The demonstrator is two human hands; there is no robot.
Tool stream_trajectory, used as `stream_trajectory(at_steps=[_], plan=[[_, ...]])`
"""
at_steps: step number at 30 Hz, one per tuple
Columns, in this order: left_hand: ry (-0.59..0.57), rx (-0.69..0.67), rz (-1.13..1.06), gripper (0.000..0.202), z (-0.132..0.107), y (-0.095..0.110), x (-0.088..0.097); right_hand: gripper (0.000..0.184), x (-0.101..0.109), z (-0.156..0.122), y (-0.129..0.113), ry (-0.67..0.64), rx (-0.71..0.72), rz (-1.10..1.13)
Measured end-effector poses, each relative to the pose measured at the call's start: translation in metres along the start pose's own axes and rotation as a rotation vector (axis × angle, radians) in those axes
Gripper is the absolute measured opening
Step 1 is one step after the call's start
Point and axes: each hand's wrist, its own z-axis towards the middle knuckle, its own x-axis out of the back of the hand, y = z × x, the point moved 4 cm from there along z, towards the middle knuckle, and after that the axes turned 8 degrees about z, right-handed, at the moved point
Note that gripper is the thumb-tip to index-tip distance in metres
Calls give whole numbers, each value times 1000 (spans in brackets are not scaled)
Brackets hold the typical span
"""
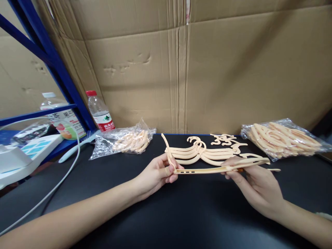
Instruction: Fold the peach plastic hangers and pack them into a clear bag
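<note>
Between my two hands is a cream plastic clothes hanger [202, 171], seen nearly edge-on, with small slots near its left end. My left hand [155, 174] pinches that end, where another thin cream piece sticks up and away at an angle. My right hand [259, 186] is closed around the hanger's right portion, and its fingers partly hide the joint there. Just behind the hands, several cream hangers [188, 161] with curved hooks lie in a row on the black table [181, 214]. Loose cream hooks [224, 139] are scattered behind them.
A clear bag of cream hooks [133, 141] lies at the back left, and a bag of hanger arms [285, 136] at the back right. A red-capped bottle [101, 116], a white brush [77, 147], a white cable [66, 176] and a blue rack [58, 65] are on the left. Cardboard [140, 76] stands behind.
</note>
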Motion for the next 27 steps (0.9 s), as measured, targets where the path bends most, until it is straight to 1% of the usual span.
stream_trajectory(at_steps=[3, 6, 10, 15, 17, 21, 24, 27], plan=[[33, -32, 14, 29, -2, 0, -3, 12, 0, -2, -2, 10, 1, -3], [92, -55, 29, 28, -3, 1, -4, 12, -1, -2, -6, 30, 23, -36], [169, -61, 55, 28, -5, 1, -5, 10, -1, -3, -10, 64, 4, -54], [316, -62, 78, 29, -9, 2, -6, 8, -3, -9, -10, 73, -5, -52], [334, -69, 79, 29, -11, 3, -6, 6, -4, -11, -6, 71, -51, -12], [317, -56, 49, 27, -12, 3, -7, 6, -6, -11, 9, 98, -263, 162], [318, -4, 59, 27, -13, 3, -7, 10, -5, -5, 16, 156, -377, 246], [297, 89, 135, 26, -15, 1, -12, 14, -3, 0, 19, 169, -415, 270]])
